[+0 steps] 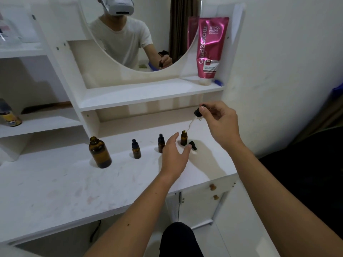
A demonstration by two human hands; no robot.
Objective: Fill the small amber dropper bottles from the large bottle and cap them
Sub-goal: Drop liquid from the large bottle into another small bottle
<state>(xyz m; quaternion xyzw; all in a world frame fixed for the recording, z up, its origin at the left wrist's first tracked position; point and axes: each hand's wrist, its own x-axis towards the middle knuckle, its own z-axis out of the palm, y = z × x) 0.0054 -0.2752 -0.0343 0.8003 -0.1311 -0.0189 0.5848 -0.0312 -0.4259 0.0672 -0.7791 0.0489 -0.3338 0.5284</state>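
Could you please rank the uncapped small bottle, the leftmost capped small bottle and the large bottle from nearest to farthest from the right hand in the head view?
1. Uncapped small bottle, just below the right hand.
2. Leftmost capped small bottle, mid-table.
3. Large bottle, far left.

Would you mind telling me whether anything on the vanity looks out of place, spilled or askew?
One loose black dropper cap lies on its side on the white counter, beside the open small bottle. The large amber bottle stands uncapped. No spill is visible.
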